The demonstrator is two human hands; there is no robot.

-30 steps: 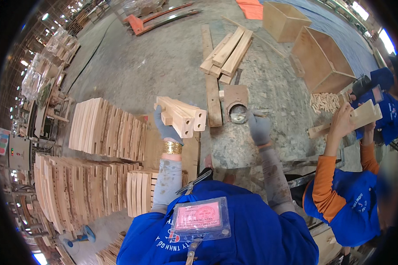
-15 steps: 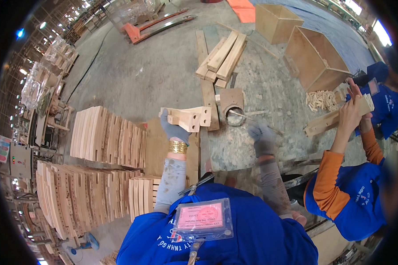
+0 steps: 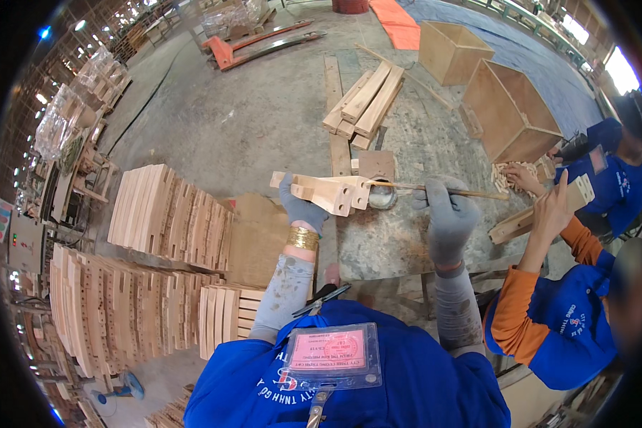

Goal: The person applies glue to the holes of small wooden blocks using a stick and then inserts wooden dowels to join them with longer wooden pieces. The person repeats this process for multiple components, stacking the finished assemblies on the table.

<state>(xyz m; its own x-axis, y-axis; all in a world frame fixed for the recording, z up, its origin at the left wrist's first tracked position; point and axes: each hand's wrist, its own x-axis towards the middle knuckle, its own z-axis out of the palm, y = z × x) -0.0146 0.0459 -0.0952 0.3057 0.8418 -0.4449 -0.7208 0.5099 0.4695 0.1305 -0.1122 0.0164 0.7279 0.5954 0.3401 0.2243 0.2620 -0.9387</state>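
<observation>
My left hand (image 3: 301, 205), in a grey glove, is closed round a pair of pale wooden pieces (image 3: 327, 192). Round holes show in their end faces, which point right. In my gloved right hand (image 3: 451, 220) is a thin wooden stick (image 3: 486, 193), pinched and held almost level. Its left tip reaches the holed end of the farther piece; whether it enters a hole I cannot tell. Just behind and below the stick sits a small round pot (image 3: 384, 197) on the worktable, beside a brown board (image 3: 376, 165).
Several wooden bars (image 3: 367, 96) lie stacked at the table's far side. Open plywood boxes (image 3: 510, 114) stand far right, near a dowel pile (image 3: 503, 175). A co-worker in orange sleeves (image 3: 518, 296) holds a wooden bar (image 3: 513, 225). Stacked wooden parts (image 3: 121, 307) stand at left.
My right hand has lifted the stick from the pot, and its tip is now at the wooden pieces. One of the co-worker's hands has moved from the bar to the dowels.
</observation>
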